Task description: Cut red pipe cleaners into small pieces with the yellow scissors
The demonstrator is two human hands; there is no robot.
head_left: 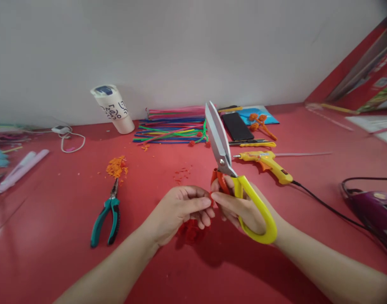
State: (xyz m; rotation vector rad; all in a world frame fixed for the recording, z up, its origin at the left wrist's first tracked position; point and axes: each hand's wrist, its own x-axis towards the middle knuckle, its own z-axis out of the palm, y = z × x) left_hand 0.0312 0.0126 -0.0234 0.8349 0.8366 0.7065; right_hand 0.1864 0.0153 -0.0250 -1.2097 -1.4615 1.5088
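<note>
My right hand (241,207) is wrapped round a pair of scissors (217,135) with yellow handles, its blades pointing up and nearly closed. A curled red strip (223,183) is also held in those fingers, beside the scissors' pivot. The fingertips of my left hand (187,207) meet those of the right and pinch a small red piece (211,200), mostly covered by the fingers. On the table below lie red shapes (192,233), partly hidden by my left hand. Small red clippings (182,174) are scattered just beyond it.
Teal-handled pliers (106,217) and orange scraps (116,166) lie left. Behind are a white tumbler (113,109), coloured pipe cleaners (173,131) and a black phone (238,126). On the right, a yellow glue gun (269,162) trails its cord towards a purple appliance (375,211).
</note>
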